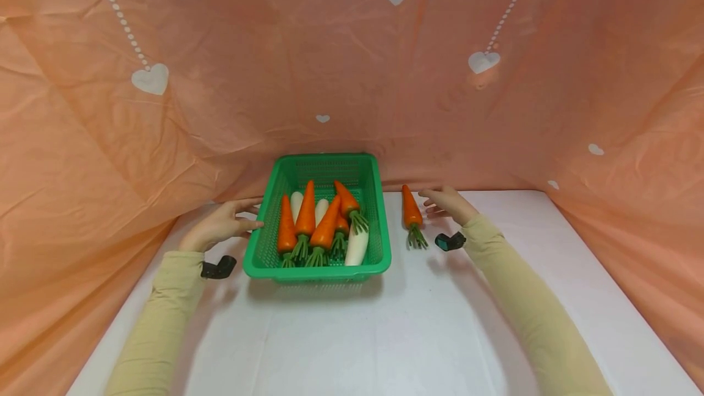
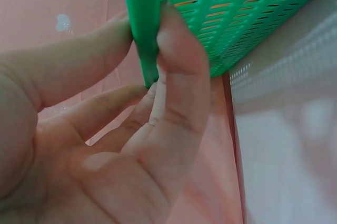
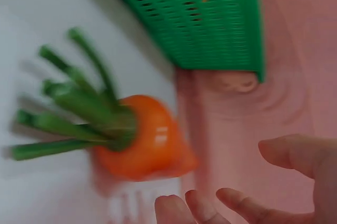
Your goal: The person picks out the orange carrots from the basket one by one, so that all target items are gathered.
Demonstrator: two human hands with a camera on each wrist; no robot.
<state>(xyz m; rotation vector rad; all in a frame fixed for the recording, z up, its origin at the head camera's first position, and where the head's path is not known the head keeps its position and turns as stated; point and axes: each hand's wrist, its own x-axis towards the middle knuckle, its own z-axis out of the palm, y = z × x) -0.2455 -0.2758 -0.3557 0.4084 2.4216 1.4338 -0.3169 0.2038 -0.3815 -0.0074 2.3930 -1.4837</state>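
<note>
A green plastic basket (image 1: 316,272) holds several orange carrots (image 1: 305,216) with green stems and several white radishes (image 1: 357,246). My left hand (image 1: 222,223) grips the basket's left rim. In the left wrist view, its thumb presses one side of the rim (image 2: 143,29) and the fingers bend round the other. One loose carrot (image 1: 411,209) lies on the table right of the basket, stems toward me. Just right of that carrot, my right hand (image 1: 448,203) hovers with fingers spread and nothing in them. The right wrist view shows a gap between its fingertips and the carrot (image 3: 152,140).
The white table (image 1: 352,335) meets a pink sheet (image 1: 330,78) with white hearts close behind the basket. More sheet hangs along the left and right sides. A small black camera (image 1: 219,267) is worn on the left wrist, and another (image 1: 451,241) on the right.
</note>
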